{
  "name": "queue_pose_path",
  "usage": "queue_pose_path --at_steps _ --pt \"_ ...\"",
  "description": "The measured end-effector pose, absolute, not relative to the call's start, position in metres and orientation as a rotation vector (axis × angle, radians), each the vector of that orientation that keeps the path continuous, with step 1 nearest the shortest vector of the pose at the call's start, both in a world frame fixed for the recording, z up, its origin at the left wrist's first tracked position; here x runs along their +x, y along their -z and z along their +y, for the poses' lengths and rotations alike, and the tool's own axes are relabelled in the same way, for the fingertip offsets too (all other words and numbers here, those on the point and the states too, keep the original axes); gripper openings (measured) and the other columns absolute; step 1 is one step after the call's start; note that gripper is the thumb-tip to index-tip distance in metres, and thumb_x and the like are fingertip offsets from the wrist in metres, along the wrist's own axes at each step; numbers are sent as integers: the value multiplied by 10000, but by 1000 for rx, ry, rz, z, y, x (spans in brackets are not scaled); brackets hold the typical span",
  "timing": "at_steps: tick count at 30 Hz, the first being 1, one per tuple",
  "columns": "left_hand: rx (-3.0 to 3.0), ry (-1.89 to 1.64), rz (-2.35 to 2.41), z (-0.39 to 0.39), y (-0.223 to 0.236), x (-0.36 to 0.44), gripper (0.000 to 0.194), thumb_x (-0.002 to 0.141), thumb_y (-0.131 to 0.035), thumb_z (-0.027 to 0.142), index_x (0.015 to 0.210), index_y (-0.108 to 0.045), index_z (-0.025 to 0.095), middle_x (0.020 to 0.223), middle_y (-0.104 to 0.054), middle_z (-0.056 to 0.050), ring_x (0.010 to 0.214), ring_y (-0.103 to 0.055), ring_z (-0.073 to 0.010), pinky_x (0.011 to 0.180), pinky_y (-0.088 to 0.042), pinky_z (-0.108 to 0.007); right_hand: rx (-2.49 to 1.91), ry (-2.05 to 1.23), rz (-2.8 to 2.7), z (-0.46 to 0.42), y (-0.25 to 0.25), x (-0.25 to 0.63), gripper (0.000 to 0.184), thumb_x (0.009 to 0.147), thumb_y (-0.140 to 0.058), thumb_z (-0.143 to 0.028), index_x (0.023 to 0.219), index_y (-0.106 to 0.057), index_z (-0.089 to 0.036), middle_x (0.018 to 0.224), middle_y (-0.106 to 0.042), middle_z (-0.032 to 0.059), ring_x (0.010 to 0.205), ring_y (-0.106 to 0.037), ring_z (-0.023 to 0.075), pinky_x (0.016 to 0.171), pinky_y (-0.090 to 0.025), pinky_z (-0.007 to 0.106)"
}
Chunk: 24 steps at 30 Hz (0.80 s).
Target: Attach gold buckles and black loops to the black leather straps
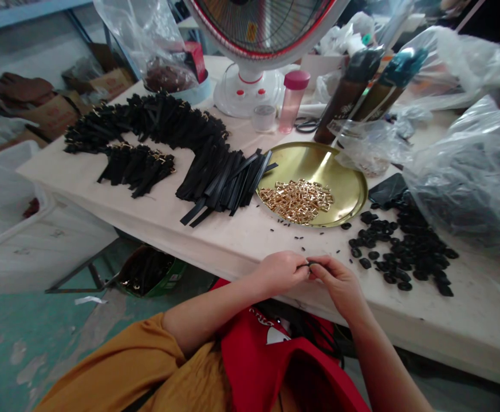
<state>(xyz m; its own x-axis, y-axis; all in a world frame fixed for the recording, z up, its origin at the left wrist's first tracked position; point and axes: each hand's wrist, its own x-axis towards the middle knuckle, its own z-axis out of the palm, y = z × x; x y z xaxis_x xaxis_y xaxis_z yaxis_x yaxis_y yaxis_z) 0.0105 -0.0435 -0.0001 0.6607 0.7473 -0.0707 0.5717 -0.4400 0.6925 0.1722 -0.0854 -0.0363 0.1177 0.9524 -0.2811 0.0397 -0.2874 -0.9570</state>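
My left hand point(280, 270) and my right hand point(335, 280) meet at the near edge of the white table point(155, 212), both pinched together on one small black piece point(311, 264). Behind them stands a round gold tray point(344, 171) holding a heap of small gold metal fittings point(296, 199). To the right lies a pile of small black oval loops point(404, 252). To the left is a stack of flat black strips point(224, 177), and beyond it more strips with gold ends point(140, 163).
A fan base point(250, 86), a pink-lidded bottle point(293, 97) and two dark spray bottles point(361, 86) stand at the back. Clear plastic bags point(468, 171) crowd the right side. Cardboard boxes point(56, 111) and a white bin point(4, 194) are on the left. A red bag point(271, 366) lies on my lap.
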Motion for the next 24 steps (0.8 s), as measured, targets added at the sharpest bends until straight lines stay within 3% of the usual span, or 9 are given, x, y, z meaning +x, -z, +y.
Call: queue_pose_path --at_steps 4,7,12,14,16,19,21,24 --pt "2059 -228 928 -40 -3 8 281 845 -379 313 841 -614 159 771 -638 -49 713 -562 -161 614 -373 -232 -1500 -1350 -970 -83 36 179 256 647 -693 -390 806 -662 -193 585 -610 -19 553 -553 112 578 -454 238" --pt "1899 -98 930 -41 -4 2 307 844 -370 309 1033 -557 157 715 -636 -25 630 -565 -149 600 -401 -236 -1468 -1312 -744 -79 35 178 274 602 -725 -394 773 -653 -192 599 -591 -29 501 -528 91 523 -443 220" --pt "1821 -385 1013 -40 -3 1 468 872 -324 313 1313 -329 156 1100 -582 -109 901 -562 -189 773 -417 -297 -1330 -1478 -682 -72 34 155 294 616 -706 -422 774 -628 -187 648 -604 -6 534 -532 120 533 -454 266" --pt "1727 -484 1002 -35 -2 -1 446 877 -324 357 1271 -387 158 1030 -599 -88 868 -557 -171 744 -421 -272 -1356 -1455 -826 -64 32 155 287 684 -638 -455 757 -613 -178 617 -583 0 550 -526 132 548 -449 278" --pt "1607 -552 1002 -29 0 -4 377 866 -350 386 1120 -503 154 811 -604 -35 712 -546 -129 633 -417 -225 -1443 -1278 -1016 -47 29 166 296 735 -575 -468 779 -602 -176 622 -568 6 562 -515 137 562 -442 285" --pt "1382 -593 1015 -19 8 -7 276 852 -361 380 889 -512 153 527 -447 56 447 -408 -69 439 -322 -174 -1637 -821 -1382 -9 26 191 251 758 -555 -404 868 -592 -181 739 -579 36 624 -524 158 610 -433 309" --pt "1267 -608 1014 -15 13 -6 232 845 -360 367 837 -471 163 487 -403 80 384 -351 -54 393 -287 -164 -1751 -549 -1669 18 27 204 185 771 -532 -321 878 -594 -184 816 -565 50 646 -528 162 646 -423 321" --pt "1205 -612 1003 -12 17 -4 197 835 -368 347 809 -446 169 500 -433 78 373 -361 -49 386 -302 -159 -1849 -404 -2007 50 35 210 173 761 -520 -249 913 -587 -201 868 -550 57 696 -544 174 654 -412 311"
